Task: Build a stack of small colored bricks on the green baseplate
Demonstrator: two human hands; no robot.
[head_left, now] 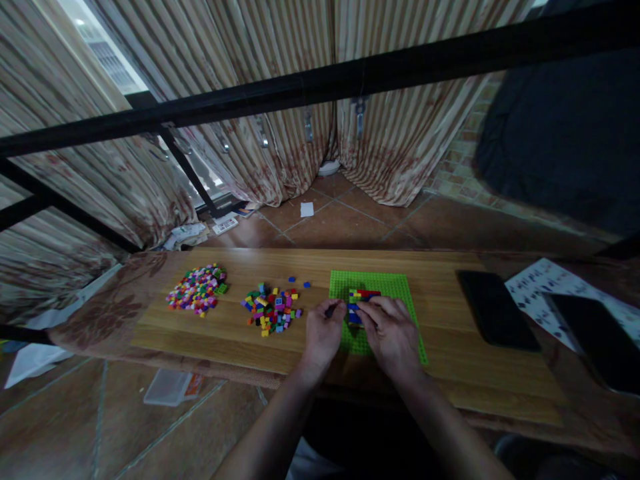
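A green studded baseplate (370,279) lies on the wooden board in front of me. On it stands a small build of toy building bricks (367,293), with red, yellow and blue pieces showing; my fingers cover part of it. My left hand (323,333) is at the plate's left edge, its thumb and forefinger pinched around a small dark brick (331,310) that is mostly hidden. From the right, my right hand (395,333) reaches over the plate, fingers closed against blue bricks (354,313) on the build's left side. Their exact grip is partly hidden.
Left of the plate, the wooden board (425,333) carries a loose pile of mixed bricks (273,310), two stray blue bricks (307,285) and a denser colourful pile (197,290). A black phone-like slab (495,310) lies right; beyond it are a printed sheet (537,293) and another dark device (595,337).
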